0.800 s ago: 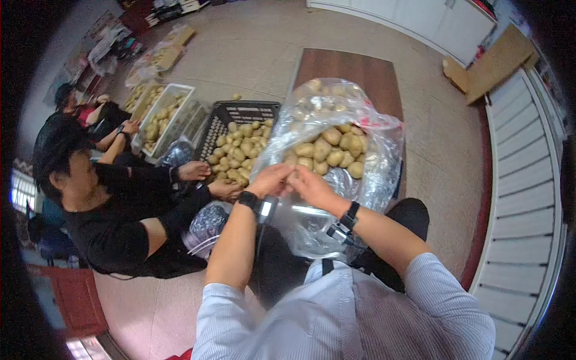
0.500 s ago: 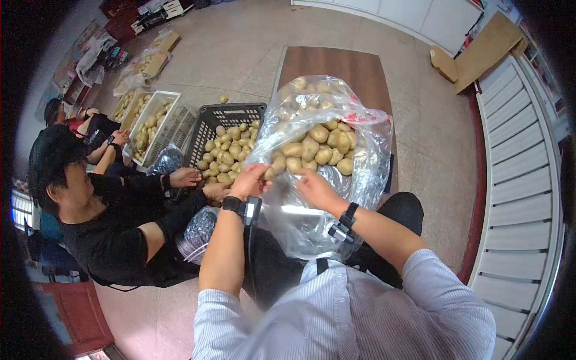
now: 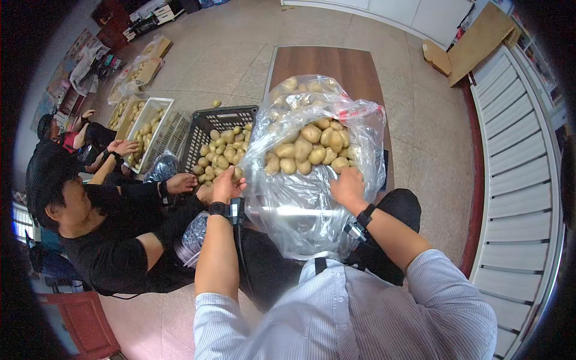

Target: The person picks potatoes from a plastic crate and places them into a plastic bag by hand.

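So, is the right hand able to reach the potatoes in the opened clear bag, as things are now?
Probably yes: the right hand is at the clear plastic bag, close beside the nearest potatoes, which look uncovered at the opening.

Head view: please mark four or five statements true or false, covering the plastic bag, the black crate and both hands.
1. The clear plastic bag has potatoes in it. True.
2. The black crate stands right of the bag. False: the black crate is on its left.
3. A lone potato lies beyond the black crate. True.
4. The right hand is over the black crate. False: the right hand is at the bag.
5. The left hand has a potato at its fingertips. True.
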The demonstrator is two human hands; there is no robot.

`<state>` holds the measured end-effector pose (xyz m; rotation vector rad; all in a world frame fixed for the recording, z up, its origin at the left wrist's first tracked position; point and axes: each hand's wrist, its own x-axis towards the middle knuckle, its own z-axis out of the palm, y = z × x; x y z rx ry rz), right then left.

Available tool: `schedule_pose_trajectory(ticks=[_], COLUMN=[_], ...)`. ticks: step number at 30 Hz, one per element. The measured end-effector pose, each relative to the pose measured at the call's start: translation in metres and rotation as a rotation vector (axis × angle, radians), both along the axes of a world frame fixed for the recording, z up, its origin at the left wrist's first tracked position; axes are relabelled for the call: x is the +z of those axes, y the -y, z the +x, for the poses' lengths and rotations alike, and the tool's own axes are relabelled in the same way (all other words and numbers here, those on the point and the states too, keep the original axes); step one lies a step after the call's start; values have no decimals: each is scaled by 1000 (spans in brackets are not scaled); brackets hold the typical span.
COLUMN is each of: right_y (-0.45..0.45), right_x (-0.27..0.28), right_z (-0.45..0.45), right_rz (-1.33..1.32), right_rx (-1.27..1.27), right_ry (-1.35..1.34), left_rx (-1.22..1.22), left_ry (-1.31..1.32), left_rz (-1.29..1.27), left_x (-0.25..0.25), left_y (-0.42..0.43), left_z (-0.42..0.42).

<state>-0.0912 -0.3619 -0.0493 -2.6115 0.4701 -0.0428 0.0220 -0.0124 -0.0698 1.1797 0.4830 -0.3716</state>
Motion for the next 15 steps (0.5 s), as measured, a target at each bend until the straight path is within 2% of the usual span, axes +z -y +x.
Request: schedule_pose_trajectory(ticks=[7,12,15], right_y=[21,33,41], right_x=[-12,-30,-43], right_z=[13,25,39], right_rz=[-32,-5,29], right_rx=[-198,-212,-223], right_ry=[81,202,217], left_rx=[56,222,162], left_ry=[-78,-95,-39], left_rz=[-17,1,83], left_x=[-12,-15,-30], left_y=[-13,-21,-37], left_z=[5,3,7])
